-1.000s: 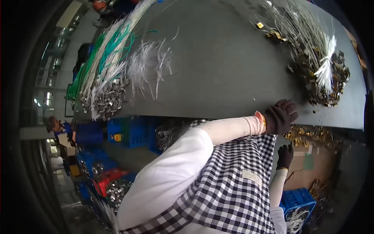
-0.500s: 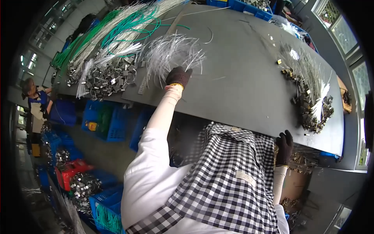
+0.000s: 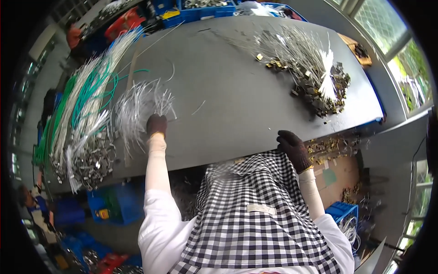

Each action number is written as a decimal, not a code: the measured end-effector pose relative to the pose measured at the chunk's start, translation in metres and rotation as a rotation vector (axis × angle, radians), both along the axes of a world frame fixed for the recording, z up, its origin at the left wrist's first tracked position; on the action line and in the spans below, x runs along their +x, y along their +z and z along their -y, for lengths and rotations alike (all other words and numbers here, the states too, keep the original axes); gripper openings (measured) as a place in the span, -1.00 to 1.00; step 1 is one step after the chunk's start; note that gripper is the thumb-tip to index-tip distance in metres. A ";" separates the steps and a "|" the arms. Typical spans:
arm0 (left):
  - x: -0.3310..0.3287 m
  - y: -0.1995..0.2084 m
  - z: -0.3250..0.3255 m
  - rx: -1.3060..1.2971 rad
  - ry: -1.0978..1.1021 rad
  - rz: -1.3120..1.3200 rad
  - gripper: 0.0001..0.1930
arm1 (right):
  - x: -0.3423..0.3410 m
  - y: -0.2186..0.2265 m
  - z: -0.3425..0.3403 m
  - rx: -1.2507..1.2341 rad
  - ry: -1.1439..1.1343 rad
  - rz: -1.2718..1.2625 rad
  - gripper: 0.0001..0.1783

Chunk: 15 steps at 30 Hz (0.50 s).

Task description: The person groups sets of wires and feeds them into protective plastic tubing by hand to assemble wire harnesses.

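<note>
My left hand (image 3: 157, 125), in a dark glove, is closed at the near right side of a loose heap of clear plastic strips (image 3: 132, 106). Strips fan up from just above the fist; its fingers are partly hidden. My right hand (image 3: 295, 150), also gloved, hovers by the near table edge with fingers stretched to the left, holding nothing visible. Beyond it at the right lies a bundle of thin wires with metal-looking end pieces (image 3: 315, 84), with a white tie (image 3: 327, 75) across it.
Left on the grey table (image 3: 219, 100) lie long white and green cords (image 3: 93, 84) and a pile of small metal pieces (image 3: 93, 160). Blue crates (image 3: 207, 11) line the far edge. Below stand a blue bin (image 3: 114, 203) and a blue crate (image 3: 342, 212). Another person (image 3: 36, 203) is at left.
The view has turned to the right. My right hand has risen from beside the apron to the table edge and reaches left. My left hand stays at the plastic strips.
</note>
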<state>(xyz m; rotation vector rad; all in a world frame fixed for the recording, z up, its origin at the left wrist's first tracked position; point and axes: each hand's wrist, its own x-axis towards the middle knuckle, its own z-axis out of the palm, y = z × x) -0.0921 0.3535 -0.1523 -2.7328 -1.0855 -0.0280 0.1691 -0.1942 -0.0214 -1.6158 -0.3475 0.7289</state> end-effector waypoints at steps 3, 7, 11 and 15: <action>0.042 0.039 0.037 -0.871 0.242 0.716 -0.82 | 0.014 -0.013 0.010 0.011 -0.027 0.009 -0.68; 0.088 0.137 0.125 -2.011 0.372 1.437 -0.81 | 0.024 -0.009 0.004 -0.040 0.053 -0.005 -0.66; 0.151 0.147 0.202 -1.983 0.154 1.141 -0.75 | 0.031 0.018 -0.039 0.024 0.186 0.042 -0.61; 0.211 0.146 0.249 -1.972 0.079 1.073 -0.74 | 0.063 0.036 -0.060 -0.028 0.054 0.631 -0.64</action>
